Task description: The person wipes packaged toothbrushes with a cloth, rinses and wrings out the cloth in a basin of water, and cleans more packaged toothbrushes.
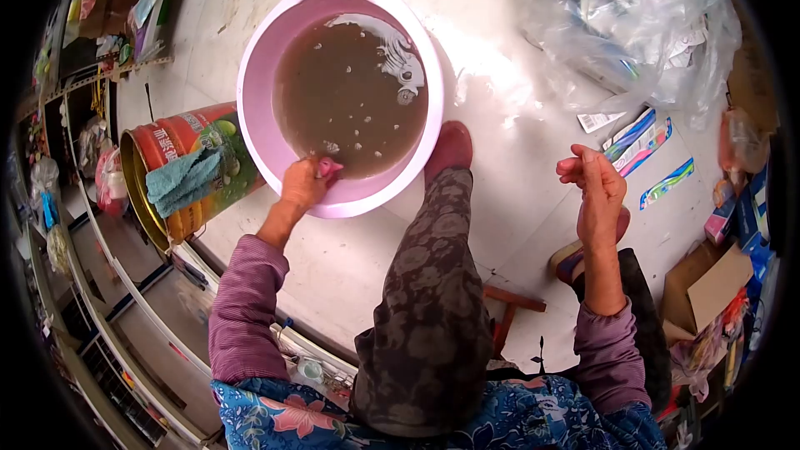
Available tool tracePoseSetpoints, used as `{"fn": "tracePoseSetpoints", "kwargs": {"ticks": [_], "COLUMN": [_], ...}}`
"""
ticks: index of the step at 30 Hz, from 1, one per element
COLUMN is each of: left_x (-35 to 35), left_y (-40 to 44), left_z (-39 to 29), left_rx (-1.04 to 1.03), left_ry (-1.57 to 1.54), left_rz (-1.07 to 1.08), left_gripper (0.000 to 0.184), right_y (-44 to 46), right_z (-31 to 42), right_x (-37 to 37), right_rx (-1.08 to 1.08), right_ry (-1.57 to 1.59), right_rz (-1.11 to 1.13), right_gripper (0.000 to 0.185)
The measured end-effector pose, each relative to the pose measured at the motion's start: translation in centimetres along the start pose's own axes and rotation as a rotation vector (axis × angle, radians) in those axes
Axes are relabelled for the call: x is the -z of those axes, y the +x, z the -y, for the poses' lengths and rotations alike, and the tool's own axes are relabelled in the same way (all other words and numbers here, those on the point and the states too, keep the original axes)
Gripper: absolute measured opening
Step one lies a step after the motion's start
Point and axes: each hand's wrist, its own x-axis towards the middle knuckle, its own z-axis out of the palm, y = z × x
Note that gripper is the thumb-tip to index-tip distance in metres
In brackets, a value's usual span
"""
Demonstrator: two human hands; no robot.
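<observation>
"What do I have on screen, biggest first?"

"I get the floor, then the basin of murky water. The clear bag sits at far right. The tin is just beside the basin, a teal rag over its side."

"And the hands?"

"My right hand hangs bare, fingers loosely bent, near the brush packs but apart from them. My left hand reaches over the near rim, fingers closed on the pink thing."

"Where's that, exactly?"

"Inside the basin, near wall, at the water's edge. I can't tell what it is; the hand hides part of it."

"Which step?"

"Handling it at the water, I'd judge. The next move calls for a firm pinch, since it's probably wet and slippery."
</observation>
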Motion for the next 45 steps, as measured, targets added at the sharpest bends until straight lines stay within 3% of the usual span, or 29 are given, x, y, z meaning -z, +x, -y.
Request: {"fn": "tracePoseSetpoints", "kwargs": {"ticks": [1, 2, 5, 7, 8, 10, 14, 22, 26, 28, 29, 30, 33, 36, 38, 39, 41, 43, 45], "left_x": [0.3, -0.5, -1.4, -5.2, -5.4, -4.9, -4.2, 1.7, 4.0, 4.1, 4.1, 4.2, 3.5, 2.3, 0.2, -0.1, -0.2, -3.9, -4.5], "left_y": [-0.4, -0.4, -0.3, 0.9, 1.4, 2.8, 7.4, 14.2, 10.2, 8.2, 7.0, 5.8, 3.5, 3.3, 5.4, 6.4, 9.3, 13.9, 15.8], "left_z": [-2.0, -2.5, -5.8, -5.7, -7.0, -9.9, -13.8, -12.2, -11.5, -11.1, -11.4, -12.0, -13.1, -11.7, -6.9, -6.7, -6.4, -1.7, -0.5], "left_rx": [0.085, 0.090, 0.216, 0.246, 0.243, 0.431, 0.426, 0.139, 0.106, 0.092, 0.088, 0.076, 0.075, -0.048, -0.192, -0.192, 0.275, 0.143, 0.138], "left_ry": [-0.101, -0.103, -0.507, -1.041, -1.039, -1.416, -1.637, -2.054, -2.143, -2.245, -2.244, -2.224, -2.231, -2.229, -2.072, -2.076, -1.357, -0.734, -0.551], "left_rz": [0.101, 0.100, 0.132, 0.089, 0.089, 0.090, 0.081, -0.349, -0.358, -0.359, -0.358, -0.306, -0.178, -0.092, 0.190, 0.190, -0.428, -0.655, -0.674], "left_gripper": [0.015, 0.015, 0.018, 0.018, 0.018, 0.022, 0.027, 0.029, 0.034, 0.038, 0.038, 0.039, 0.043, 0.046, 0.045, 0.045, 0.048, 0.052, 0.053], "right_y": [0.0, 0.0, 0.1, 0.1, 0.1, -0.2, -0.3, -0.3, 0.2, 1.3, 1.7, 2.7, 4.5, 6.3, 6.8, 6.7, 6.0, 5.8, 5.7], "right_z": [-0.1, -0.2, 0.0, 0.2, 0.4, 0.4, 0.3, 1.6, 4.2, 5.2, 5.5, 5.1, 2.4, 0.5, 1.2, 1.3, 1.3, 0.7, 0.6], "right_x": [0.0, 0.0, -0.5, -1.0, -1.2, -1.8, -2.6, -3.8, -8.4, -11.9, -14.1, -16.0, -20.8, -22.0, -20.8, -20.6, -20.2, -20.0, -19.9], "right_rx": [-0.003, -0.015, -0.028, -0.035, -0.034, -0.035, -0.041, -0.006, 0.233, 0.439, 0.454, 0.658, 0.728, 0.616, 0.269, 0.268, 0.212, 0.186, 0.166], "right_ry": [0.001, 0.005, 0.015, 0.025, 0.036, 0.047, 0.044, 0.024, -0.156, -0.272, -0.231, -0.333, -0.389, -0.359, -0.165, -0.169, -0.008, 0.045, 0.096], "right_rz": [0.004, 0.010, 0.024, 0.030, 0.040, 0.049, 0.090, 0.098, 0.245, 0.368, 0.422, 0.430, 0.445, 0.568, 0.582, 0.583, 0.497, 0.513, 0.527], "right_gripper": [0.032, 0.032, 0.032, 0.032, 0.032, 0.032, 0.032, 0.029, 0.023, 0.037, 0.045, 0.052, 0.056, 0.055, 0.050, 0.050, 0.048, 0.048, 0.049]}}
